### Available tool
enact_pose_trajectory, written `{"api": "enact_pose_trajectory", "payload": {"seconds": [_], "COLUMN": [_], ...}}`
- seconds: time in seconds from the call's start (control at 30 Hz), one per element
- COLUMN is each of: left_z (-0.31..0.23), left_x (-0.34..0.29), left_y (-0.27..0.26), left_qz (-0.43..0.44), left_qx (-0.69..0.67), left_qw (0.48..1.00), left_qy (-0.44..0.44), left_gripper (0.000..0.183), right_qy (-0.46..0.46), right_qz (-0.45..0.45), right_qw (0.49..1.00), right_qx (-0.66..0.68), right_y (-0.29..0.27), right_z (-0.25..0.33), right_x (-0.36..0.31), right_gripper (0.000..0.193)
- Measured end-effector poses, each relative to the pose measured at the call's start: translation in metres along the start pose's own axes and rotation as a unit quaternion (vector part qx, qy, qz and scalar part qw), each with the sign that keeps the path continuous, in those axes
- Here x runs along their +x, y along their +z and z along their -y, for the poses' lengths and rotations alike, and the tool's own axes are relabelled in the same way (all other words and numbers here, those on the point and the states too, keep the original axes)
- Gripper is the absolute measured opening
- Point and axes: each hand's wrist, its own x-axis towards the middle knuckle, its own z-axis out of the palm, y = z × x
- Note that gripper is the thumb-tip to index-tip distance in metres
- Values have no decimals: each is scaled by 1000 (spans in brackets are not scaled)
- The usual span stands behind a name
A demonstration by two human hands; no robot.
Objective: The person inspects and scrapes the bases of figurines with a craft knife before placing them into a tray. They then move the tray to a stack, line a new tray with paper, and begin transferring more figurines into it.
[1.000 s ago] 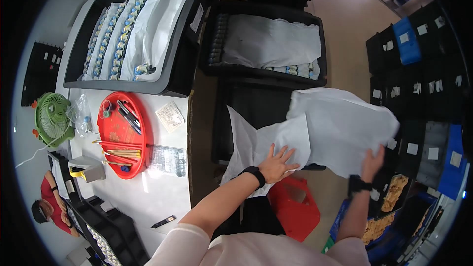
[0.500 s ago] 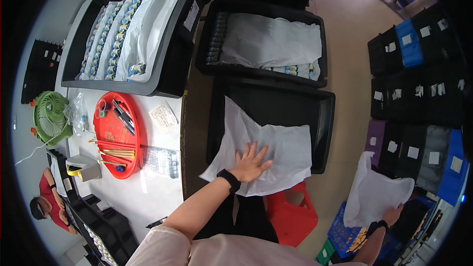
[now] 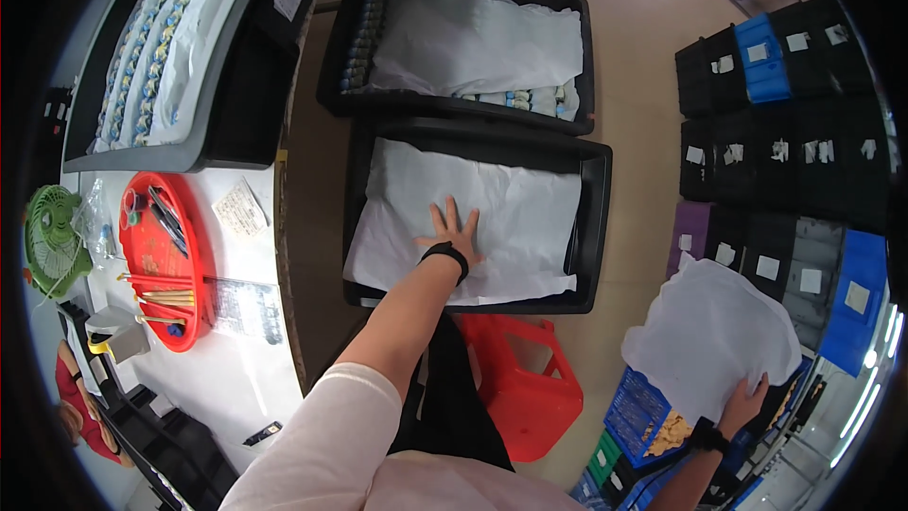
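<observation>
My left hand (image 3: pixel 453 235) lies flat with spread fingers on a white paper sheet (image 3: pixel 522 208). That sheet lines a black plastic bin (image 3: pixel 595 218) in front of me and covers most of its floor, with its near edge reaching the bin's front rim. Out to the right, my right hand (image 3: pixel 744 406) grips the lower edge of another white paper sheet (image 3: pixel 711 333). This second sheet hangs spread out above a blue basket (image 3: pixel 636 410); the fingertips are partly hidden.
Beyond stands a black bin (image 3: pixel 588 57) with small wrapped pieces under white paper (image 3: pixel 473 38). A similar bin (image 3: pixel 246 85) sits on the left table beside a red tray (image 3: pixel 170 246) of brushes and pens. A red stool (image 3: pixel 515 397) is near my legs; labelled bins (image 3: pixel 757 166) line the right.
The sheet under my left hand has been spread farther back over the bin's floor. My right hand still holds its sheet, which now lies broader and flatter. The whole view has shifted.
</observation>
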Motion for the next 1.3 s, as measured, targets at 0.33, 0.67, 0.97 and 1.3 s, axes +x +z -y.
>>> {"api": "enact_pose_trajectory", "payload": {"seconds": [0.33,0.67,0.97,1.3], "left_z": [-21,-5,12,19], "left_x": [21,0,-88,-98], "left_y": [11,24,5,1], "left_qz": [-143,-213,-3,102], "left_qx": [-94,-390,-679,-748], "left_qw": [985,879,675,601], "left_qy": [11,172,288,263], "left_gripper": [82,90,101,91], "right_qy": [-179,-438,-292,-45], "right_qz": [74,256,438,537], "right_qw": [980,852,718,346], "right_qx": [-39,130,455,768], "right_y": [-87,-73,-60,-29], "right_z": [144,307,314,287], "right_x": [-10,-42,-43,-14], "right_gripper": [37,14,53,51]}}
